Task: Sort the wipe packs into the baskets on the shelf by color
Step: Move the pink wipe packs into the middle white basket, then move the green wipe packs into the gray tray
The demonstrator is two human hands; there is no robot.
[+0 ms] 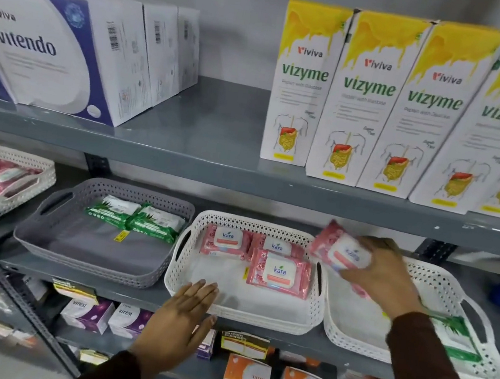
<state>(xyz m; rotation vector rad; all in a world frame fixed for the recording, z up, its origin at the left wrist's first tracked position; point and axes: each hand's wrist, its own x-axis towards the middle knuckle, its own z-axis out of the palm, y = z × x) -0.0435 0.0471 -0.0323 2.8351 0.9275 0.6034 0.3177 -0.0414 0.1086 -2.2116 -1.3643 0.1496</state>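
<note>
My right hand (382, 272) grips a pink wipe pack (334, 248), held in the air between the middle white basket (258, 313) and the right white basket (429, 359). Three pink packs (279, 271) lie in the middle white basket. My left hand (184, 314) rests flat, fingers spread, on that basket's front rim. A grey basket (53, 246) to the left holds two green packs (135, 217). In the right white basket a green pack (458, 339) lies partly behind my right arm, with a bit of a pink pack showing under my hand.
A white basket (35, 189) at the far left holds pink and white packs. Tall yellow-white boxes (365, 99) and white-purple boxes (54, 49) stand on the shelf above. Small orange and purple boxes fill the shelf below. A dark shelf post runs diagonally at the lower left.
</note>
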